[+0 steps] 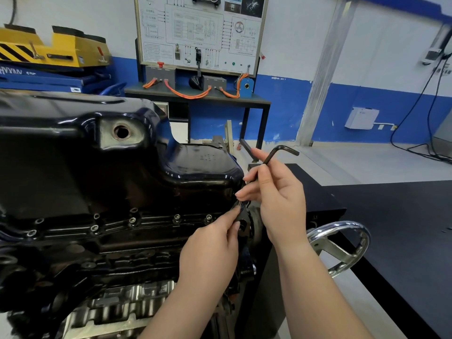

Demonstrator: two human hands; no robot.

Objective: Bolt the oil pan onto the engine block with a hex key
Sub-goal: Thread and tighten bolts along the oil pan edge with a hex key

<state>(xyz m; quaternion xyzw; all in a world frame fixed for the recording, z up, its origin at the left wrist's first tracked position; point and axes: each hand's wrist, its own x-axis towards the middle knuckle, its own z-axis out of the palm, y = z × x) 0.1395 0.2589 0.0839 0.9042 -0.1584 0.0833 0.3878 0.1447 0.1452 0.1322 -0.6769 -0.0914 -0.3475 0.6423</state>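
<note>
Flange bolts (176,217) sat seated along the oil pan (73,155) front. Right hand (276,192) gripped hex key (272,155); left hand (215,238) pinched a small part (242,208) at the corner, apparently unbolted.

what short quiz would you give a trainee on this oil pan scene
1. True or false: the right hand holds the hex key.
2. Where do the left hand fingertips pinch? A: at the pan flange corner. B: on the handwheel. C: on the wall board.
3. Missing word: the drain hole is ___ (open or plugged).

Key: 1 true; 2 A; 3 open.
</note>
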